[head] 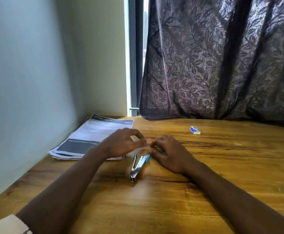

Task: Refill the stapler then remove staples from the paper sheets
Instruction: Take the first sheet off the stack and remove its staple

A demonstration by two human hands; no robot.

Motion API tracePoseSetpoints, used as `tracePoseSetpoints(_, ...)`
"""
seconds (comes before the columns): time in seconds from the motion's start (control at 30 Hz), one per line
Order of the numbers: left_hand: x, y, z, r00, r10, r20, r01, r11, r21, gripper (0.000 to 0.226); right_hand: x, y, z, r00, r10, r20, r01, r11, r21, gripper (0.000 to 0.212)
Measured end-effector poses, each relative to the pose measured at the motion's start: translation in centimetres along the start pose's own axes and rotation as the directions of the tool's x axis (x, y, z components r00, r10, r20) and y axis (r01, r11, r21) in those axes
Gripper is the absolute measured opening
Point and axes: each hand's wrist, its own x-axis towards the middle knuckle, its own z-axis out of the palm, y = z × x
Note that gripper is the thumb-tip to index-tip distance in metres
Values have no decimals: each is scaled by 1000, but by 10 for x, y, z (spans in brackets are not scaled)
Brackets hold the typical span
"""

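Observation:
A small silver stapler [137,167] with blue ends lies opened in a V on the wooden table [222,174], just in front of my hands. My left hand [123,143] and my right hand [168,153] meet fingertip to fingertip just above and beyond it. The fingers are pinched together, and anything between them is blurred and too small to make out. A stack of printed paper sheets [88,136] lies at the left against the wall, partly under my left hand. A small blue and white staple box [194,130] rests farther back on the right.
A pale wall [28,98] borders the table on the left. A dark patterned curtain [222,56] hangs along the table's back edge, with a window strip beside it. Tiny bits lie on the wood at the right.

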Motion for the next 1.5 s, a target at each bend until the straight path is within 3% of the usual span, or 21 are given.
tracePoseSetpoints(0.07, 0, -14, -14, 970, -37, -240, 53, 997, 64, 49, 1, 0, 1, 1000, -8, -3, 8, 1000, -27, 44)
tracePoseSetpoints(0.13, 0, -34, -29, 895, -97, -436, 160, 981, 111, 44, 1, 1, 0, 1000, 0, 1, 1, 999, -37, 43)
tracePoseSetpoints(0.2, -1, -62, -42, 851, -173, -497, 266, 956, 124, 50, 4, 2, 0, 1000, 8, -4, -8, 998, -57, 43)
tracePoseSetpoints(0.3, -6, -97, -56, 883, -220, -416, 344, 905, 252, 84, 13, -1, 3, 999, 35, -18, -37, 991, -129, 44)
tracePoseSetpoints(0.4, -12, -112, -51, 915, -240, -325, 359, 852, 381, 96, 26, -3, 9, 993, 98, -62, -106, 982, -155, 44)
tracePoseSetpoints(0.53, -14, -129, -37, 934, -317, -161, 355, 863, 359, 127, 49, -11, 16, 967, 229, -112, -245, 956, -163, 47)
tracePoseSetpoints(0.7, -12, -129, -35, 939, -327, -102, 341, 857, 388, 94, 102, -44, 22, 877, 481, -17, -480, 877, 17, 58)
tracePoseSetpoints(0.83, -10, -134, -37, 941, -334, -63, 332, 863, 382, 96, 137, -77, 23, 805, 586, 96, -586, 760, 280, 45)
tracePoseSetpoints(0.93, -8, -137, -38, 946, -316, -75, 321, 873, 368, 97, 145, -92, 25, 738, 663, 125, -655, 660, 368, 49)
tracePoseSetpoints(1.1, -10, -133, -42, 949, -312, -53, 312, 893, 324, 92, 150, -100, 35, 700, 712, 50, -674, 636, 376, 74)
tracePoseSetpoints(1.23, -11, -132, -41, 952, -299, -71, 306, 900, 309, 90, 150, -104, 38, 669, 739, 73, -657, 543, 524, 83)
tracePoseSetpoints(1.5, -10, -131, -41, 949, -264, -172, 301, 919, 253, 86, 140, -107, 39, 696, 711, 105, -503, 378, 777, 36)
